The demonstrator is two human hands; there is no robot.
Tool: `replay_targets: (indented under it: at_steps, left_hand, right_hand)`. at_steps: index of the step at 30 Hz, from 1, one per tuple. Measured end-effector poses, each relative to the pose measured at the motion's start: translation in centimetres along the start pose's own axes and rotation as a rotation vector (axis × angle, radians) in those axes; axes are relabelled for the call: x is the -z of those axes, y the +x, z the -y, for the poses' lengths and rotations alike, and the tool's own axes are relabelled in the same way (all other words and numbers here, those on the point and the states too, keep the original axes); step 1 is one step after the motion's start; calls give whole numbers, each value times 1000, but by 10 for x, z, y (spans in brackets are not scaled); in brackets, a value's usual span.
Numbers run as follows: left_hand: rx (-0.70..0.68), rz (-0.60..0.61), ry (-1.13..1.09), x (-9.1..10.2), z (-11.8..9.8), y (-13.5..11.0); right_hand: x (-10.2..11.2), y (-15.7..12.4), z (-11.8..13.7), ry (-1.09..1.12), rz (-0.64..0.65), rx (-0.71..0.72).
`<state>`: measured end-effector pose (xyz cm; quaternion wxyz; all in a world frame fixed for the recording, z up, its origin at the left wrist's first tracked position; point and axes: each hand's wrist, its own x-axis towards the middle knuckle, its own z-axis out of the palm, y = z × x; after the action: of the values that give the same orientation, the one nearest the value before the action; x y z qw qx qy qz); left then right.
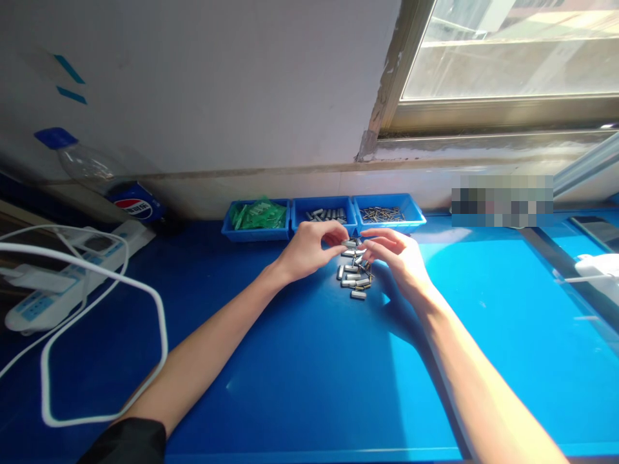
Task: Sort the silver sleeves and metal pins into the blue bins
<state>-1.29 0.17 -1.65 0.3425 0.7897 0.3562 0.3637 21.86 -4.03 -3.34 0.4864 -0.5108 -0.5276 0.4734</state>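
My left hand is closed in a pinch, thumb and forefinger on a small silver metal cylinder. Just to its right, my right hand has its fingertips drawn together close to the same piece; what they hold is too small to make out. Below and between both hands, a loose pile of silver cylinders and thin dark and brass-coloured screws lies on the blue table. My fingers hide part of the pile's far end.
Three blue trays stand by the wall: one with green plastic packets, one with silver cylinders, one with screws. At left are a power strip, a white cable and a Pepsi bottle. Sunlight falls on the right side.
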Motion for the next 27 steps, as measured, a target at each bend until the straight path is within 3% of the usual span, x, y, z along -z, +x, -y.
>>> replay_targets:
  at_steps: [3, 11, 17, 22, 25, 27]
  left_hand:
    - [3, -48, -68, -2, -3, 0]
    - [93, -35, -161, -1, -5, 3]
    - [193, -272, -118, 6, 10, 6]
    - [271, -420, -262, 10, 21, 10]
    - [260, -428, -313, 10, 20, 10]
    - [205, -362, -269, 8, 15, 9]
  right_hand:
    - [-1, 1, -2, 0, 35, -6]
    - [3, 2, -6, -6, 12, 4]
    - [0, 2, -2, -10, 9, -10]
    - [0, 3, -4, -8, -7, -5]
    - [0, 3, -4, -12, -15, -6]
    - [1, 3, -3, -24, -25, -4]
